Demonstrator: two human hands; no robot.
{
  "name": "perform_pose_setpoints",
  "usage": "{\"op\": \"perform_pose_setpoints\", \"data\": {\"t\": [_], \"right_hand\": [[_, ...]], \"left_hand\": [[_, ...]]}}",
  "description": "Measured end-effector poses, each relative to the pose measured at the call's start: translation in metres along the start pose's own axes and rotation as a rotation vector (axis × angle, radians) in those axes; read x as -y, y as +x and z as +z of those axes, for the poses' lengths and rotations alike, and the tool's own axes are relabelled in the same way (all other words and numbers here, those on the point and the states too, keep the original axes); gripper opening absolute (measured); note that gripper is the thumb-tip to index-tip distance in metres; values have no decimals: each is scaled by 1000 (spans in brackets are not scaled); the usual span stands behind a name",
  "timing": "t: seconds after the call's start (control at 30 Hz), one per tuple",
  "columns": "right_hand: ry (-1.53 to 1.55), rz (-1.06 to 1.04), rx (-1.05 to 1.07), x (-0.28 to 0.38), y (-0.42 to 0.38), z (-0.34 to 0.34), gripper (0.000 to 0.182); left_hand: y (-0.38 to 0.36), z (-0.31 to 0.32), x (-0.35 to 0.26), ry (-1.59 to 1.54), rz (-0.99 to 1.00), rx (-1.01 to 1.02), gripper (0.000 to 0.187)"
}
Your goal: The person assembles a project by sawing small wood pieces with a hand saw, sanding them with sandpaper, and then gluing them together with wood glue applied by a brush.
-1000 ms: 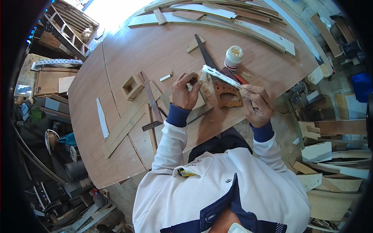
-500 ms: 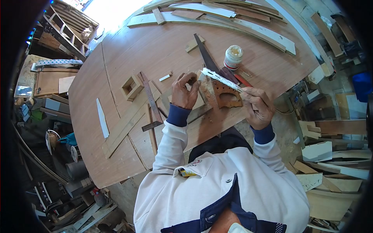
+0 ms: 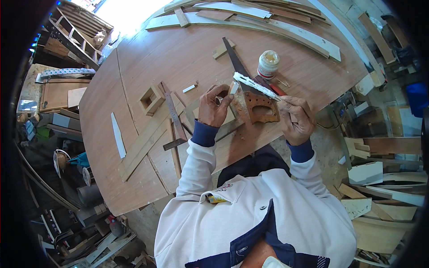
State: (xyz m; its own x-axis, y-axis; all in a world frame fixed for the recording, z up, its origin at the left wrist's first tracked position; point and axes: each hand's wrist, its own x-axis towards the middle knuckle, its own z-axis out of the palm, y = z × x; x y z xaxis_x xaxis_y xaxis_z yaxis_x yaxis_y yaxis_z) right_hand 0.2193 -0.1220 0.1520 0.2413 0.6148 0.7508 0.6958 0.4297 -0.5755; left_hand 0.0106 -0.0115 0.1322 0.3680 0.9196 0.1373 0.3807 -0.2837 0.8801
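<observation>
My left hand [image 3: 213, 107] pinches a small wooden block [image 3: 234, 88] between thumb and fingers, a pale face turned up. In my right hand [image 3: 296, 119] is a thin stick [image 3: 254, 85] thickly coated with white glue, its far end close to the block. Beneath the stick lies a handsaw [image 3: 262, 108] with a wooden handle, its blade pointing away from me. An open jar of glue [image 3: 268, 65] stands beyond the stick. Near my right fingers rests a tool with a red handle [image 3: 277, 90], partly covered by the stick.
Left of my hands lie a try square [image 3: 174, 111], a small open wooden box [image 3: 152, 100] and a short white strip [image 3: 190, 88]. A white tapered piece [image 3: 118, 135] is farther left. Long boards [image 3: 286, 35] are piled along the far edge of the table [image 3: 98, 165].
The block in my left hand has turned so its pale face shows. The glue-coated stick has shifted slightly, its tip still near the block.
</observation>
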Motion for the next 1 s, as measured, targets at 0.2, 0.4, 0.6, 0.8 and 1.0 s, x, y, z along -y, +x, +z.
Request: {"op": "perform_pose_setpoints", "data": {"t": [0.2, 0.4, 0.6, 0.8, 1.0], "right_hand": [[-40, -67, 83, -2, -1, -2, 17], [-37, -54, 46, 0, -1, -3, 18], [23, -75, 89, 10, 1, -9, 16], [-46, 41, -5, 1, -1, -19, 14], [57, 242, -133, -12, -15, -17, 14]], "left_hand": [[0, 2, 2, -24, -19, 9, 23], [0, 2, 2, 51, 34, 5, 22], [0, 3, 8, 106, 113, -73, 18], [-8, -1, 13, 51, 96, -86, 18], [-33, -11, 32, 124, 39, -103, 21]]}}
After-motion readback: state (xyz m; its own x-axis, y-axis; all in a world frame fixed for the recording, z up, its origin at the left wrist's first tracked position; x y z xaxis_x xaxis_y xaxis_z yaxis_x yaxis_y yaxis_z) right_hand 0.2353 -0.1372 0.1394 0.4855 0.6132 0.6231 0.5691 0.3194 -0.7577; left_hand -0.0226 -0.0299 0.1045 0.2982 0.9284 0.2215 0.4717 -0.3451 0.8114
